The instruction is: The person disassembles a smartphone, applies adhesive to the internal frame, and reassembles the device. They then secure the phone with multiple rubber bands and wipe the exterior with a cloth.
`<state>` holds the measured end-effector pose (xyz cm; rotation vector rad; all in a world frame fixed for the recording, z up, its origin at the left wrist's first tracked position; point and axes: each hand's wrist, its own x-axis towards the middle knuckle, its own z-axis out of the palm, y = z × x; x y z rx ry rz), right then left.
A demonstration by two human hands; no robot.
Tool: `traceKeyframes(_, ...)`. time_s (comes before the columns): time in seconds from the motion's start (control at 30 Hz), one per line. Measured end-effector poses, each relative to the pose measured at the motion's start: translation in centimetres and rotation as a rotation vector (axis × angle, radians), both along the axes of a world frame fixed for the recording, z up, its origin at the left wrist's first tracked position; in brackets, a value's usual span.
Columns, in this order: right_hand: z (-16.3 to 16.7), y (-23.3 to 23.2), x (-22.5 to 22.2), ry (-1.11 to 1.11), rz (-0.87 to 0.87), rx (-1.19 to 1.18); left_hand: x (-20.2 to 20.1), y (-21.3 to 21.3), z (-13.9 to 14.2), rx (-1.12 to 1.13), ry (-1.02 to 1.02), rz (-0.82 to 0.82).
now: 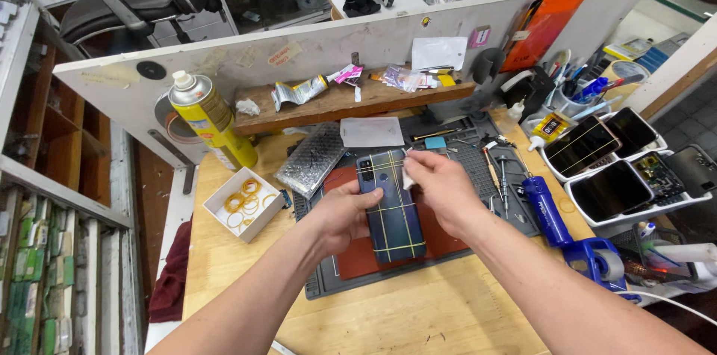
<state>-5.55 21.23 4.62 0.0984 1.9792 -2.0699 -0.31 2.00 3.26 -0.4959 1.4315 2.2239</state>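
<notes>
A yellow spray can [211, 120] stands at the back left of the wooden counter [418, 310], with a small white box of rubber bands [243, 203] just in front of it and a sheet of bubble wrap [311, 159] lying between the box and the dark work mat [478, 168]. To the right, well apart from the hands, sit white trays of phones [612, 168], a blue tool [547, 211] and a blue tape dispenser [597, 259]; a raised wooden shelf [336, 105] with crumpled tubes and scraps runs along the partition behind. Nothing stands between the hands and the phone [391, 206], a dark blue one bound with yellow rubber bands, back side up over a red pad [358, 250] on the mat. Its long axis runs away from the person, camera end farthest, slightly tilted left. The left hand [341, 217] grips its left edge, thumb over the back. The right hand [443, 187] is closed, pinching a small white piece [408, 176] against the phone's upper right edge.
</notes>
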Motion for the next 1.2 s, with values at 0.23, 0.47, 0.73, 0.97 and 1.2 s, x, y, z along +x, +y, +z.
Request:
traceKeyframes(0.23,4.8,-1.9,0.7,0.390,0.135,0.220,-0.4,-1.2,3.4,-0.277,0.201,0.005)
traceKeyframes(0.47,4.0,-3.4,1.7,0.246,0.111,0.157,1.2,-2.5,3.2,-0.515,0.456,-0.004)
traceKeyframes(0.73,3.8,-5.5,2.3,0.264,0.197,0.488,2.7,-2.3,3.3,-0.703,0.435,-0.049)
traceKeyframes(0.97,2.5,-3.7,4.2,0.421,0.160,0.337,3.3,-2.5,3.4,-0.858,0.559,-0.077)
traceKeyframes(1.2,1.8,-2.2,6.3,0.434,0.276,0.417,5.0,-2.4,4.0,-0.882,0.444,-0.124)
